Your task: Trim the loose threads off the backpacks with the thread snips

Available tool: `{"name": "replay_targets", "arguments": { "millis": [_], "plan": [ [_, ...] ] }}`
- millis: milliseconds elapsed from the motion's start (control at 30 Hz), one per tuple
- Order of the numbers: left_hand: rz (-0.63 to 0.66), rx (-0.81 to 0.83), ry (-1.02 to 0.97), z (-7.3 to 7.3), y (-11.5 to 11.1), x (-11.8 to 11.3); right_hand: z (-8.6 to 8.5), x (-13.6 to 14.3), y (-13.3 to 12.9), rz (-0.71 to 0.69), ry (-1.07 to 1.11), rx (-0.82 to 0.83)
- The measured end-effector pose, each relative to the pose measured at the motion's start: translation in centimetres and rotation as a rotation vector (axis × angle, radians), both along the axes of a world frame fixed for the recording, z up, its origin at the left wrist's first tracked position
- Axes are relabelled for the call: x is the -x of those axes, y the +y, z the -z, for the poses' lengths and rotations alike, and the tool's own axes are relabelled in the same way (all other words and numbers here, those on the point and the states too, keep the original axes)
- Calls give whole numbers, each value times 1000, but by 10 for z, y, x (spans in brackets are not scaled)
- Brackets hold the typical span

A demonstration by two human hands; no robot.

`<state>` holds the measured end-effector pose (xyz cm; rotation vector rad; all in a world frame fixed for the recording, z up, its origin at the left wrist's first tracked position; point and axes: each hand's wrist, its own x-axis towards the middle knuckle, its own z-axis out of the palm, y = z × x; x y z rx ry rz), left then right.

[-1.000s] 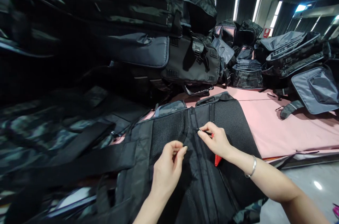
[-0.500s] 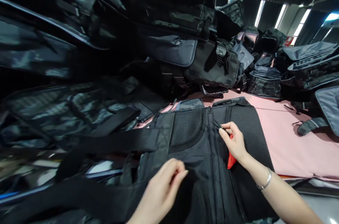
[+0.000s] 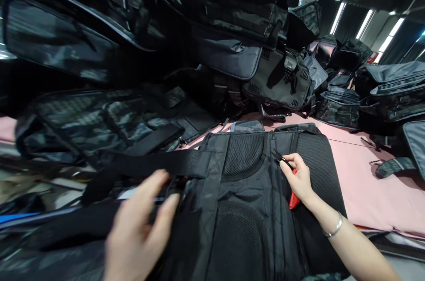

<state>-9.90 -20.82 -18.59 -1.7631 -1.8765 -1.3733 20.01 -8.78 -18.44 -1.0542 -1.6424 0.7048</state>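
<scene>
A black backpack (image 3: 245,201) with mesh padding lies flat on the pink-covered table, its back side up. My right hand (image 3: 298,177) is closed on thread snips (image 3: 283,159), whose dark pointed tips are over the zipper seam near the top of the backpack. A red piece (image 3: 294,194) shows beneath that hand; whether it belongs to the snips I cannot tell. My left hand (image 3: 141,228), blurred by motion, is open, with thumb and fingers apart. It is left of the backpack, just below a wide black strap (image 3: 166,163).
Camouflage bags (image 3: 86,121) lie on the left, with more bags (image 3: 282,77) piled high behind. Open grey-lined bags (image 3: 398,90) stand at the right. The pink table cover (image 3: 368,183) extends right of the backpack. A grey strap (image 3: 396,167) lies on it.
My left hand has moved left off the backpack's middle, and its fingers have spread from a pinch. The right hand keeps the snips at nearly the same spot. The view has shifted slightly left.
</scene>
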Motion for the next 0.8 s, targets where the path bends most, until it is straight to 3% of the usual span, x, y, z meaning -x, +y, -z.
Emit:
{"name": "replay_targets", "arguments": {
  "millis": [100,167,200,267,300,333,400,500,567,633,800],
  "plan": [
    [220,92,144,15,20,-64,1,-1,-1,3,-1,-7],
    [321,127,256,20,19,-102,1,-1,-1,2,-6,-10],
    [472,178,295,19,14,-117,2,-2,-2,3,-12,-10],
    [843,272,319,14,3,-133,2,-3,-2,16,-29,-11],
    [981,314,296,10,0,-135,3,-3,-1,24,-35,-12],
    [1036,322,258,7,-2,-133,3,-4,-1,28,-36,-14],
    [910,258,174,3,4,-120,4,-4,0,23,-28,-19],
    [477,98,168,7,31,-94,5,-4,1,11,-20,-10],
    [307,110,241,10,50,-79,6,-3,2,11,-21,-3],
    [250,181,318,11,64,-70,6,-2,2,11,-22,-4],
    [280,360,400,3,76,-66,6,-2,3,7,-24,1]
  ]
}}
